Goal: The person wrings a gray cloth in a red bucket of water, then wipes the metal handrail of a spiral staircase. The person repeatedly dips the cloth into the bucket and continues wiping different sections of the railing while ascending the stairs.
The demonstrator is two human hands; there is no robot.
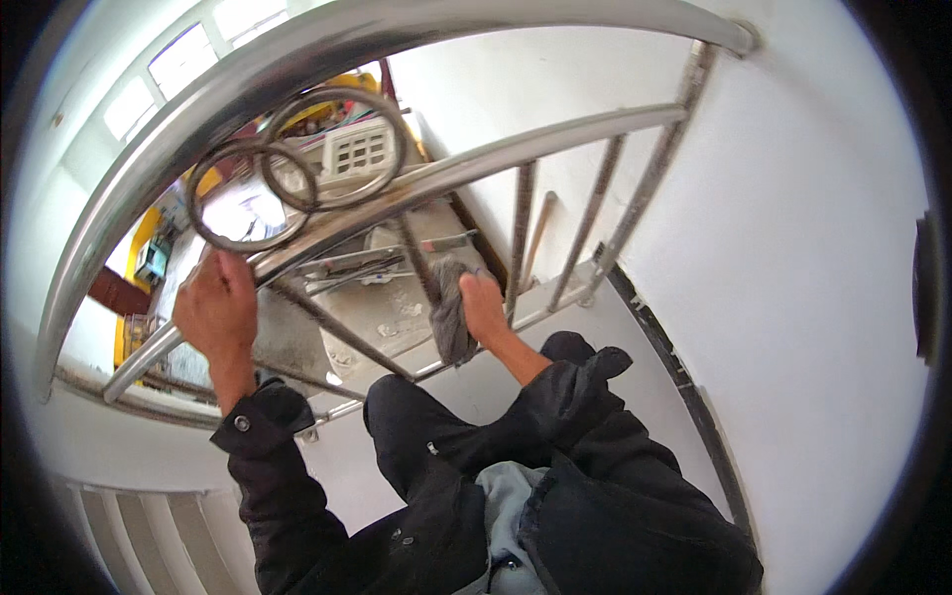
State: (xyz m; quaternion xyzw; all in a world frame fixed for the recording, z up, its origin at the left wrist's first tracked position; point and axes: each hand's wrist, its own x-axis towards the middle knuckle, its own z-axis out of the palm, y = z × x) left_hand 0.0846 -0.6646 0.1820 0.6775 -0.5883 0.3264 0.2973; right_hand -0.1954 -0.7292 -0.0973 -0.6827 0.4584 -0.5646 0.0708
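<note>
A metal railing with a thick curved handrail (416, 22), a lower crossbar (520, 145) and several thin upright bars spans the view. My left hand (219, 297) is closed at the lower crossbar, just under two overlapping metal rings (253, 242); whether its fingers go round the bar or a ring is hard to tell. Against one upright bar, below the crossbar, my right hand (482, 301) grips a grey cloth (452, 316). The cloth covers part of that bar.
A white wall (803, 245) with a dark skirting strip (692, 387) rises at the right. Steps (149, 528) show at the lower left. Beyond the railing are a white plastic crate (361, 149), a wooden handle (541, 230) and assorted items on a lower level.
</note>
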